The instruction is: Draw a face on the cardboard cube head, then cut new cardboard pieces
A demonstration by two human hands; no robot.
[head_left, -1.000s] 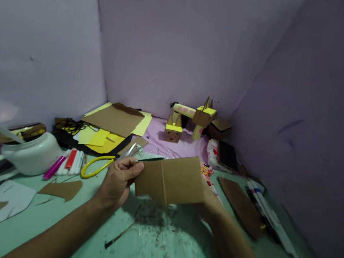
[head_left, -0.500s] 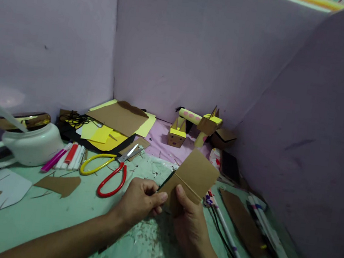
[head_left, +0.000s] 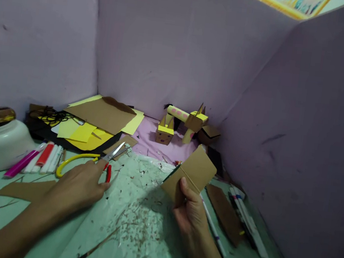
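In my right hand [head_left: 191, 211] is a folded piece of brown cardboard [head_left: 200, 168], pinched with the thumb lying along a raised line across it. My left hand [head_left: 82, 183] is down on the scissors [head_left: 77, 160], its fingers around the red handle, which it partly covers. The scissors lie on the table with their blades slightly apart, pointing away from me; the yellow handle loop shows beside the hand. Below the left wrist is a cardboard scrap [head_left: 23, 190].
Markers [head_left: 44, 157] and a white pot [head_left: 0, 145] stand left. Yellow paper and a cardboard sheet [head_left: 104, 114] lie behind. A small cardboard animal head [head_left: 165, 134] and a spotted paper figure [head_left: 188, 120] are at the back. A brown strip [head_left: 224, 215] and white sticks lie right.
My left hand has let go of the cardboard and moved left onto the scissors. The right hand keeps the cardboard up. The view has turned a little to the right.
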